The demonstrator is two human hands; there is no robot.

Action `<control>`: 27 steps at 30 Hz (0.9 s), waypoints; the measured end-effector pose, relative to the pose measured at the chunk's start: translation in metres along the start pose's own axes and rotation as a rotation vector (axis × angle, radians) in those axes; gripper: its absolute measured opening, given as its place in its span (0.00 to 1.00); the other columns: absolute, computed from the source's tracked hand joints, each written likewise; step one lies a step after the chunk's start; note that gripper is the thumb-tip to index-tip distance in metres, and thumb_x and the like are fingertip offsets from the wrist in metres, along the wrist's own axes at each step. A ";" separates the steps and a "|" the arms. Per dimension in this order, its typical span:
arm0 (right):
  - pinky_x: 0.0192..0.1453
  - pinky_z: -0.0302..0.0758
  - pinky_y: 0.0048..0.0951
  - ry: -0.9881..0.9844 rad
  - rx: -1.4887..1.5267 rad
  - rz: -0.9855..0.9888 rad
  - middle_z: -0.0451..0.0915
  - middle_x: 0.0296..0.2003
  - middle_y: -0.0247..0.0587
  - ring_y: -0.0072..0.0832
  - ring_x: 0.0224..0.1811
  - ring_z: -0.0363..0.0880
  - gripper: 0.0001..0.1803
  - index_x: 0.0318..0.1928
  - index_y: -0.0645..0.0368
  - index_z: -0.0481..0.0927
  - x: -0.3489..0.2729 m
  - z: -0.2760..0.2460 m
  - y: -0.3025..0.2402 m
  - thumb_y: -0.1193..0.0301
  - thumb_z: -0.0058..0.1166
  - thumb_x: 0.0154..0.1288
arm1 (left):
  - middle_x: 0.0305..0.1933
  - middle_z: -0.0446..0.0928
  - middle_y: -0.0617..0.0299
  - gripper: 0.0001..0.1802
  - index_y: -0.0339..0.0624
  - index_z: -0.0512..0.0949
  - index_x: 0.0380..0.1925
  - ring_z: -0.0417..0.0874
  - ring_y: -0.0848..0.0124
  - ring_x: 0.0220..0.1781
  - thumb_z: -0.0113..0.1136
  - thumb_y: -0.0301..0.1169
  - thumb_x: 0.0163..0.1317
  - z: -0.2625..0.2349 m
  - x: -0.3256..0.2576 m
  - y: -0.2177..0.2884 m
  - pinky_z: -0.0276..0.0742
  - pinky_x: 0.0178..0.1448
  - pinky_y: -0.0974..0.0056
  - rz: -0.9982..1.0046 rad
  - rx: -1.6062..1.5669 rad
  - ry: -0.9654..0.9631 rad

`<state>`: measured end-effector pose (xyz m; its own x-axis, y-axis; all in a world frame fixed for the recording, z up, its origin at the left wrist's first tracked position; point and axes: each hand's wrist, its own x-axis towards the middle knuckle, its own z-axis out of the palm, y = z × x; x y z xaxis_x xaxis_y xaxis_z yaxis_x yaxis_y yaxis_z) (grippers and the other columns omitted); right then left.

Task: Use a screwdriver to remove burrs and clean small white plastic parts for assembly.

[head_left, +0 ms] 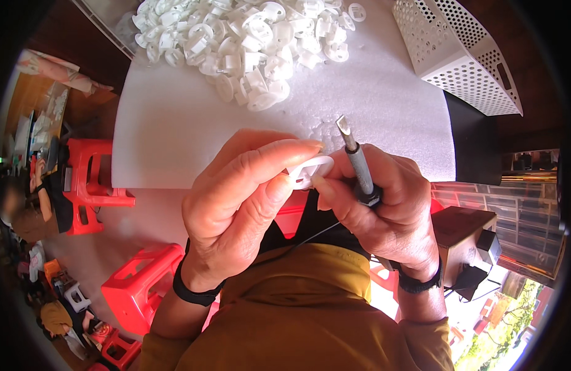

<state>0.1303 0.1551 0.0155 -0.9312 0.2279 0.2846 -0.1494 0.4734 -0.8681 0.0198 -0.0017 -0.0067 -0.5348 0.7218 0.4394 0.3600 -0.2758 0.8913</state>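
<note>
1. Left hand (pixel 236 204) fingers pinch white plastic ring part (pixel 310 171) at frame centre.
2. Right hand (pixel 390 210) fingers closed round flat-tipped metal tool (pixel 358 164), also touching part.
3. Judgement: steady the part, control the tip.

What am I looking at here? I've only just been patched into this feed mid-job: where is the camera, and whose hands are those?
There is one picture, from a wide fisheye camera worn on a person's head, looking down; that is why straight edges bend. The two bare hands are the wearer's own. The left hand and right hand together pinch a small white plastic ring piece. The right hand also grips a grey rod-shaped tool with a flat tip pointing up. Ahead lies a white foam sheet carrying a heap of similar white plastic pieces, with a white perforated basket beside it. Red plastic stools stand on the floor below.
</note>
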 end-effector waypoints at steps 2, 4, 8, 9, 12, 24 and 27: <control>0.27 0.72 0.21 0.008 -0.006 -0.014 0.80 0.22 0.35 0.20 0.22 0.78 0.05 0.34 0.64 0.77 0.000 0.001 0.001 0.78 0.61 0.59 | 0.48 0.76 0.48 0.16 0.26 0.74 0.49 0.79 0.64 0.46 0.50 0.29 0.68 0.000 0.001 -0.002 0.74 0.52 0.61 0.034 0.020 0.000; 0.28 0.72 0.21 0.016 0.017 0.004 0.80 0.22 0.35 0.20 0.22 0.78 0.06 0.34 0.64 0.77 0.001 0.001 0.000 0.78 0.61 0.59 | 0.47 0.76 0.49 0.16 0.26 0.75 0.49 0.78 0.66 0.45 0.50 0.28 0.68 0.001 0.003 0.003 0.73 0.51 0.63 0.027 0.033 0.000; 0.28 0.72 0.20 0.025 0.038 0.034 0.80 0.22 0.35 0.19 0.23 0.77 0.06 0.35 0.63 0.77 0.000 0.003 0.000 0.77 0.61 0.59 | 0.46 0.77 0.52 0.14 0.28 0.77 0.47 0.74 0.71 0.41 0.51 0.27 0.67 0.001 0.004 0.006 0.69 0.47 0.69 0.056 0.124 0.016; 0.28 0.72 0.20 0.017 0.033 0.055 0.80 0.22 0.35 0.18 0.23 0.77 0.06 0.35 0.64 0.77 0.000 0.002 -0.001 0.77 0.62 0.59 | 0.46 0.77 0.52 0.14 0.28 0.77 0.47 0.74 0.71 0.41 0.51 0.27 0.67 0.002 0.004 0.007 0.69 0.47 0.69 0.056 0.123 0.016; 0.28 0.72 0.20 0.014 0.035 0.066 0.79 0.23 0.34 0.18 0.23 0.77 0.06 0.35 0.64 0.78 0.001 0.002 -0.001 0.77 0.62 0.59 | 0.44 0.76 0.53 0.14 0.28 0.78 0.46 0.74 0.71 0.41 0.52 0.27 0.66 0.002 0.004 0.009 0.69 0.47 0.69 0.071 0.149 0.043; 0.25 0.67 0.22 0.179 -0.189 -0.126 0.73 0.19 0.34 0.20 0.19 0.69 0.06 0.31 0.61 0.75 0.001 0.015 0.006 0.82 0.59 0.56 | 0.46 0.77 0.54 0.17 0.26 0.72 0.54 0.78 0.74 0.44 0.52 0.22 0.66 0.004 0.000 0.009 0.77 0.46 0.69 -0.109 0.199 0.012; 0.24 0.66 0.23 0.180 -0.229 -0.171 0.72 0.19 0.35 0.23 0.18 0.68 0.06 0.31 0.61 0.74 0.000 0.015 0.006 0.82 0.58 0.56 | 0.44 0.78 0.56 0.18 0.26 0.70 0.55 0.81 0.73 0.41 0.51 0.19 0.65 0.008 0.001 0.010 0.80 0.44 0.69 -0.175 0.152 -0.023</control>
<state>0.1244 0.1448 0.0042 -0.8227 0.2655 0.5027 -0.2004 0.6921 -0.6935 0.0287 0.0010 0.0014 -0.5826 0.7647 0.2753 0.3754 -0.0473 0.9257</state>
